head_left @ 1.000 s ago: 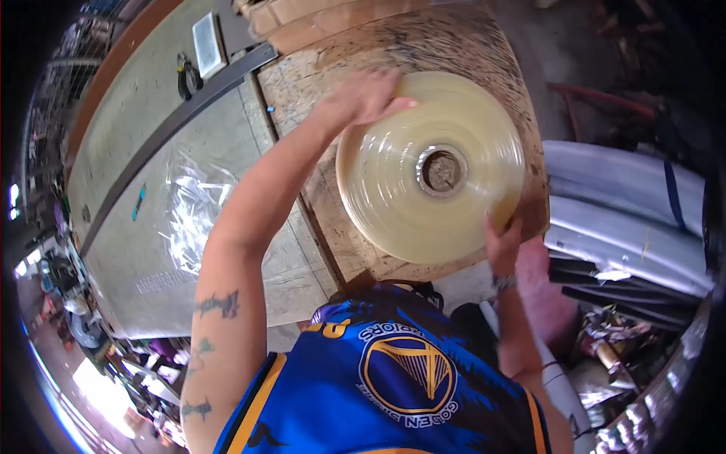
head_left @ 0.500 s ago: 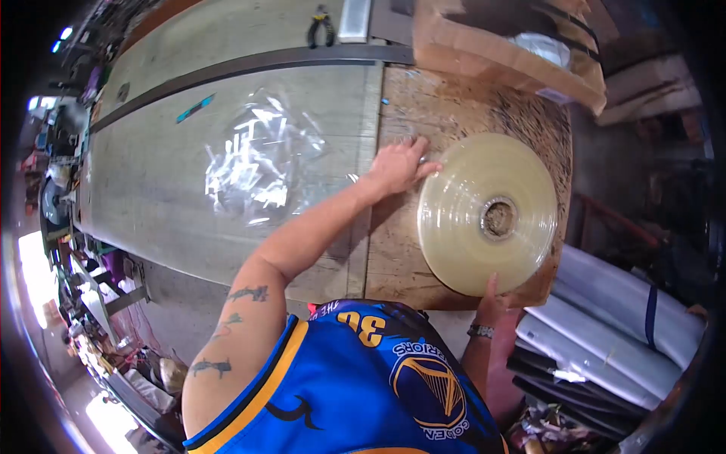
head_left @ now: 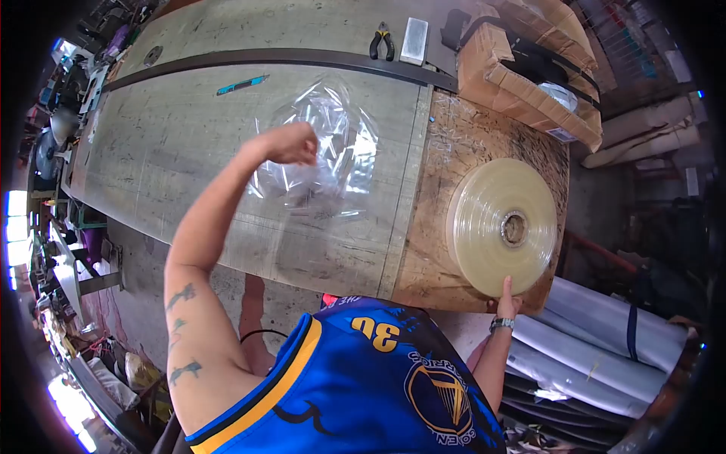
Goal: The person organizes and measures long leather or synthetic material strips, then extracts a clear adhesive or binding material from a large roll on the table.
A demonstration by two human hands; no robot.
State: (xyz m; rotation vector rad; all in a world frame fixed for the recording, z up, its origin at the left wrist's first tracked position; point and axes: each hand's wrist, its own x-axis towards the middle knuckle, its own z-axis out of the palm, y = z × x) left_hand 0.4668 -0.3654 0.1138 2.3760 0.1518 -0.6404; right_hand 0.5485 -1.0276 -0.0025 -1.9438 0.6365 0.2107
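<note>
A wide, flat roll of clear yellowish film (head_left: 484, 257) lies on the brown wooden board (head_left: 431, 265), its cardboard core facing up. My right hand (head_left: 508, 301) is at the roll's near edge, the index finger stretched out against it and the fingers apart. Over the grey table my left hand (head_left: 291, 144) is raised with its fingers curled closed; what is between them is too blurred to make out. Beneath and beside it lies a crumpled heap of clear, shiny plastic (head_left: 352, 144).
A teal cutter (head_left: 242, 85) lies on the grey table (head_left: 174, 166). Pliers (head_left: 382, 41) and a metal block (head_left: 414, 41) are beyond the dark metal bar (head_left: 265, 57). An open cardboard box (head_left: 522, 94) stands back right. Silvery rolls (head_left: 582, 348) lie at lower right.
My left hand has left the roll's edge, moved left over the plastic heap and closed. My right hand stays at the roll's near edge. The whole view has shifted a little.
</note>
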